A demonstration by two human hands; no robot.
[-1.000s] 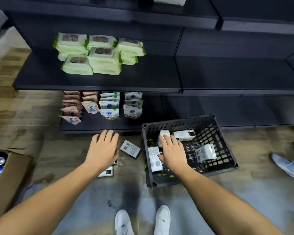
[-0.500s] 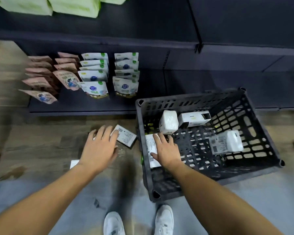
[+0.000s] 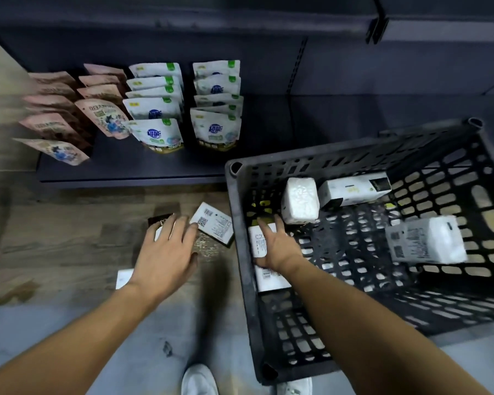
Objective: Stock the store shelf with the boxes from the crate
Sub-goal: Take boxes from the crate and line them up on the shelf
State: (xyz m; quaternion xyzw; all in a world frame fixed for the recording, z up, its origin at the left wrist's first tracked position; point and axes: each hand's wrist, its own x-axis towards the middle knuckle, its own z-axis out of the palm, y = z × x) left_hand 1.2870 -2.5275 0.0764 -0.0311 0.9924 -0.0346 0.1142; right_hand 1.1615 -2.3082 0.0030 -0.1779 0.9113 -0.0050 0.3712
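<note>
Between the left hand (image 3: 166, 249) and the right hand (image 3: 277, 246) the tall left wall of the crate (image 3: 241, 252) is raised, so passage from one side to the other is left only over its rim. Inside, just ahead of the right hand, a wrapped white pack (image 3: 300, 205) is stood with a long white carton (image 3: 354, 191) just beside it. Open grid is left to that hand's right, up to a second wrapped pack (image 3: 431, 240). Ahead of the left hand the floor (image 3: 83, 238) is taken up by a labelled box (image 3: 216, 228) and a dark box (image 3: 156, 220). Beyond them the bottom shelf (image 3: 297, 138) is filled with pouches (image 3: 160, 135), and bare board is left farther right.
</note>
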